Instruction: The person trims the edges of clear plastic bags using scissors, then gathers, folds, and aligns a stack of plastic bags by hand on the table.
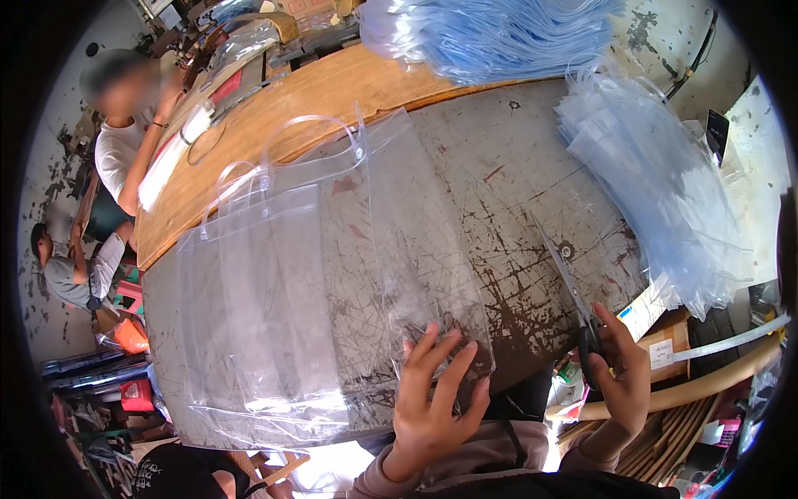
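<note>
My left hand (434, 401) lies with its fingers spread on the lower corner of a clear plastic bag (420, 224), near the table's front edge. My right hand (625, 373) grips the black handles of a pair of scissors (567, 273); the blades point away from me over the worn table and look nearly closed. Left of the flat bag, more clear plastic bags (274, 291) overlap each other, their looped handles (303, 125) toward the far side. How many layers lie there I cannot tell.
A big pile of bluish clear plastic (499, 37) sits on the wooden board (332, 83) at the back. Another stack of clear plastic (657, 175) hangs over the table's right side. Two people (125, 141) sit at the left. A cardboard box (669, 341) stands below right.
</note>
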`<state>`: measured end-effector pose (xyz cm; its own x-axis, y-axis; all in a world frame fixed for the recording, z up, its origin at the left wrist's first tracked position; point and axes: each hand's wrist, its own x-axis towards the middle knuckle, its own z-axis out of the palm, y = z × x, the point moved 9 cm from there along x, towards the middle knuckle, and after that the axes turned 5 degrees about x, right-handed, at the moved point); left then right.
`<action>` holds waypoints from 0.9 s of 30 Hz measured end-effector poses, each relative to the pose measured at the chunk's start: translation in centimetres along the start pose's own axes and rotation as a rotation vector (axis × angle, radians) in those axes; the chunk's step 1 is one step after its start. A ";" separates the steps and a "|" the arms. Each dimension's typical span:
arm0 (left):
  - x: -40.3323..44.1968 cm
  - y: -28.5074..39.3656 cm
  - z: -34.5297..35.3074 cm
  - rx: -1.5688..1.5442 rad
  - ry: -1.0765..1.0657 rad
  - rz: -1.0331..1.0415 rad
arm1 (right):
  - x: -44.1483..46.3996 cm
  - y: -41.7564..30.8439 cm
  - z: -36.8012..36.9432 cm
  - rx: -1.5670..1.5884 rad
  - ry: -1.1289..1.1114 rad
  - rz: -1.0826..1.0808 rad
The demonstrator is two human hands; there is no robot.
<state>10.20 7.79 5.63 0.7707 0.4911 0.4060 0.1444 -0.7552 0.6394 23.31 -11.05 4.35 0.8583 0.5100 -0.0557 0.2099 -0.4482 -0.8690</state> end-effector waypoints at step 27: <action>-0.7 0.9 1.2 0.188 -0.119 0.079 | -6.6 1.3 10.9 0.768 -0.428 0.680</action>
<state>10.48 6.21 5.18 0.8505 0.3806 0.3631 0.1850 -0.8626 0.4708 12.83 -7.04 -1.79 0.4208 0.6085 -0.6727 -0.7163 -0.2321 -0.6581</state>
